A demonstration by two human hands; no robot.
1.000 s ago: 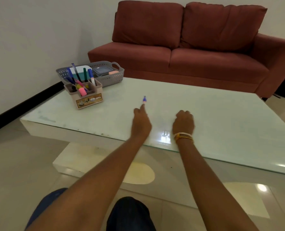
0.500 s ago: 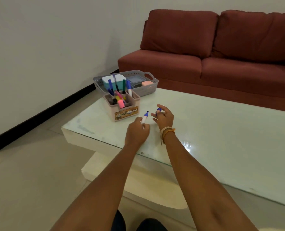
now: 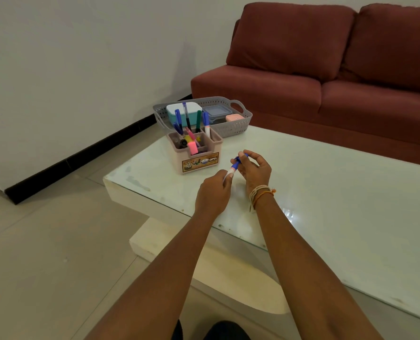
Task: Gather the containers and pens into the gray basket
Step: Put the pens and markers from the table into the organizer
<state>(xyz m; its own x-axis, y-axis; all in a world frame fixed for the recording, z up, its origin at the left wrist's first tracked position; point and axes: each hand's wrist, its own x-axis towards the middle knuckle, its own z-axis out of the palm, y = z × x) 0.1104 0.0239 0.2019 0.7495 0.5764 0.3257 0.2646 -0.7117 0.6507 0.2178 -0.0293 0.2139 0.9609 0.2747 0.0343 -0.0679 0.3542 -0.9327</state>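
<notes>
My left hand (image 3: pixel 213 192) grips the white barrel of a blue marker (image 3: pixel 233 167) above the glass table. My right hand (image 3: pixel 254 168) pinches the marker's blue cap (image 3: pixel 242 158) at the marker's tip. A beige pen holder (image 3: pixel 199 155) with several pens and highlighters stands just left of my hands. Behind it sits the gray basket (image 3: pixel 231 128) at the table's far corner. In the basket lie a teal box with a white lid (image 3: pixel 183 111), a dark flat container (image 3: pixel 216 111) and a small pink container (image 3: pixel 234 118).
The white glass-topped table (image 3: pixel 326 192) stretches to the right. A red sofa (image 3: pixel 326 77) stands behind the table. The white wall with a black skirting runs along the left. Tiled floor lies below the table's near edge.
My view swung left and the basket and holder came nearer. My left hand lifted the marker off the table, and my right hand brought the blue cap onto its tip.
</notes>
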